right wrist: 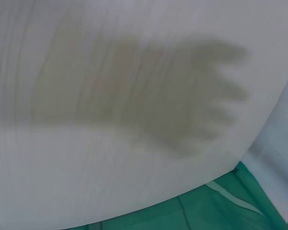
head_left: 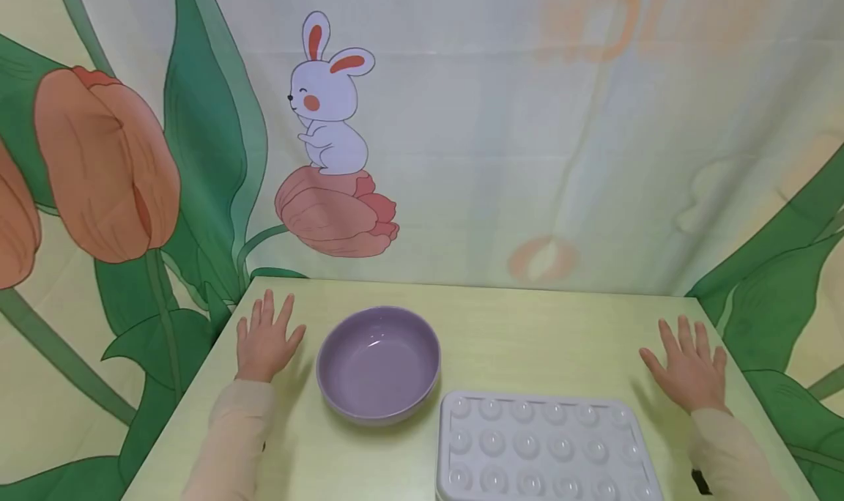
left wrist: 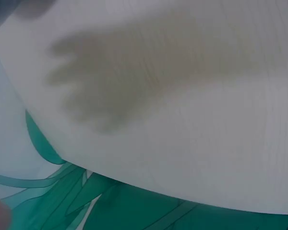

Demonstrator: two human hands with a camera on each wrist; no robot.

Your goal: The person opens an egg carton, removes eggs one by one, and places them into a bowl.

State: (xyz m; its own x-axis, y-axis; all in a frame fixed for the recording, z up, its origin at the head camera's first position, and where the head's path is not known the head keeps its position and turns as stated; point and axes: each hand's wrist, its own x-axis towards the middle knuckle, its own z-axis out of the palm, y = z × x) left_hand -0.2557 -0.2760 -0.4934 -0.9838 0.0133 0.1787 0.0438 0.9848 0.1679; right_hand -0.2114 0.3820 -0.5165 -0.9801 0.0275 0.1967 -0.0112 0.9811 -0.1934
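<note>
My left hand (head_left: 266,343) hovers over the table's left side with fingers spread, left of a purple bowl (head_left: 379,365). Nothing is in it. The bowl shows only its bare inside. On the right, my right hand (head_left: 691,368) is likewise spread above the table and holds nothing. A pale grey tray with several rounded bumps (head_left: 543,446) lies to its left, near the front, cut off by the lower frame edge. Both wrist views show mostly the hands' shadows on the tabletop.
The pale wooden table (head_left: 527,340) ends at a back edge against a hanging cloth (head_left: 461,157) printed with tulips and a rabbit. Green printed leaves (left wrist: 134,206) show past the table's left edge, and more leaves (right wrist: 230,196) past the right edge.
</note>
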